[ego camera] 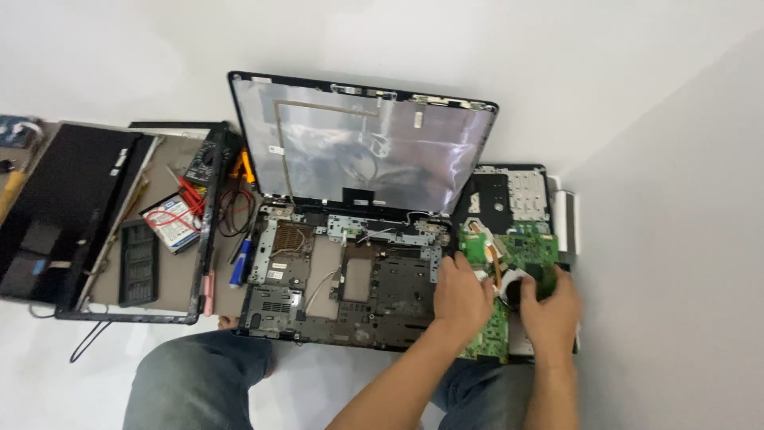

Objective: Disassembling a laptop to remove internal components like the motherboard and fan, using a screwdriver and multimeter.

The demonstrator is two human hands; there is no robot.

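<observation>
Your left hand (461,295) presses down on the green motherboard (517,259), fingers curled over its near left part; your right hand (551,306) closes around the black cooling fan (532,285) mounted on that board. The board lies on the floor at your right, just beside the stripped laptop base (342,279) and partly over a silvery keyboard panel (525,195).

Judging by how things lie, the teardown is far along: the base is an emptied frame with loose cables, the lid shell (358,143) stands open with no display in it, and the screen panel (56,215) rests apart at the left inside its bezel. A hard drive (171,221), a multimeter (208,163) with red leads and a blue screwdriver (241,267) lie between them. The fan looks not yet freed from the board.
</observation>
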